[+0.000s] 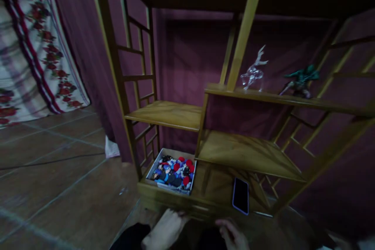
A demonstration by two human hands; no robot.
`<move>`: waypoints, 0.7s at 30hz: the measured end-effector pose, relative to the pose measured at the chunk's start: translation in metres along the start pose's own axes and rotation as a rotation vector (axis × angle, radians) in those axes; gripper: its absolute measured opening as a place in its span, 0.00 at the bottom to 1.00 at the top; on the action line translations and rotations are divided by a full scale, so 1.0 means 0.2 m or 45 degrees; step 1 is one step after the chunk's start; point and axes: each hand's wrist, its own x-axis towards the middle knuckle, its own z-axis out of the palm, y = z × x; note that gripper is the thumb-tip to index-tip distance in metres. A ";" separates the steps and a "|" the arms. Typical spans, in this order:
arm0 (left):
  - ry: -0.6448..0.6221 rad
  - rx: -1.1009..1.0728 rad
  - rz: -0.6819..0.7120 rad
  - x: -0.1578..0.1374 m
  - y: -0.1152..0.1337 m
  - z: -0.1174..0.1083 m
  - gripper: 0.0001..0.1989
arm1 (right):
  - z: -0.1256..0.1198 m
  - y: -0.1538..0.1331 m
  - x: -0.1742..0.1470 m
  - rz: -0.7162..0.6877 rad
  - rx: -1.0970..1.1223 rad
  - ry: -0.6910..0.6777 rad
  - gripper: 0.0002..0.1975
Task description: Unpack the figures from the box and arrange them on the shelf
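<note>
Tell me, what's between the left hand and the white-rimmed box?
In the head view, the shelf's wooden front lies between the left hand and the box.

Both hands are located at the bottom of the frame, set apart, with a gap between them. The left hand [168, 227] lies just left of bottom centre, its back turned upward and the knuckles uppermost; its fingers angle toward the right and appear bent, the tips indistinct. The left wrist meets a dark sleeve [133, 236], which enters from the lower edge. The right hand [233, 236] is right of bottom centre, slightly lower, and partly cut by the lower edge. Its fingers point toward the upper left and are loosely curled. The right wrist falls outside the frame. Finger detail is blurred and dim.
</note>
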 end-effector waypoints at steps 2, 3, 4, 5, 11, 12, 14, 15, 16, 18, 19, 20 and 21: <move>0.179 -0.212 -0.203 0.02 -0.10 -0.03 0.16 | 0.11 -0.06 0.02 -0.054 -0.038 -0.085 0.07; 0.326 -0.329 -0.316 0.05 -0.16 -0.05 0.14 | 0.16 -0.10 0.04 -0.053 -0.046 -0.116 0.09; 0.491 -0.475 -0.429 0.08 -0.23 -0.07 0.12 | 0.21 -0.13 0.07 -0.060 -0.052 -0.140 0.10; 0.659 -0.637 -0.533 0.12 -0.30 -0.10 0.09 | 0.25 -0.15 0.10 -0.077 -0.055 -0.162 0.11; 1.280 -1.631 -0.779 0.35 -0.66 -0.25 0.09 | 0.53 -0.12 0.39 -0.137 -0.101 -0.252 0.13; 1.311 -1.699 -0.776 0.39 -0.69 -0.27 0.10 | 0.57 -0.10 0.46 -0.129 -0.121 -0.248 0.13; 1.330 -1.756 -0.746 0.47 -0.74 -0.29 0.11 | 0.67 -0.06 0.59 -0.100 -0.155 -0.239 0.13; 1.306 -1.780 -0.731 0.50 -0.76 -0.29 0.11 | 0.71 -0.05 0.66 -0.076 -0.183 -0.232 0.13; 1.275 -1.810 -0.717 0.54 -0.78 -0.28 0.11 | 0.75 -0.03 0.73 -0.056 -0.212 -0.231 0.13; 1.230 -1.874 -0.704 0.59 -0.81 -0.25 0.10 | 0.82 -0.01 0.85 -0.036 -0.249 -0.223 0.13; 1.220 -1.906 -0.720 0.61 -0.83 -0.24 0.09 | 0.85 0.00 0.90 -0.043 -0.256 -0.232 0.13; 1.210 -1.945 -0.750 0.62 -0.84 -0.23 0.09 | 0.87 0.01 0.95 -0.051 -0.261 -0.241 0.13; 1.194 -1.989 -0.785 0.63 -0.86 -0.23 0.09 | 0.88 0.02 0.99 -0.051 -0.263 -0.243 0.13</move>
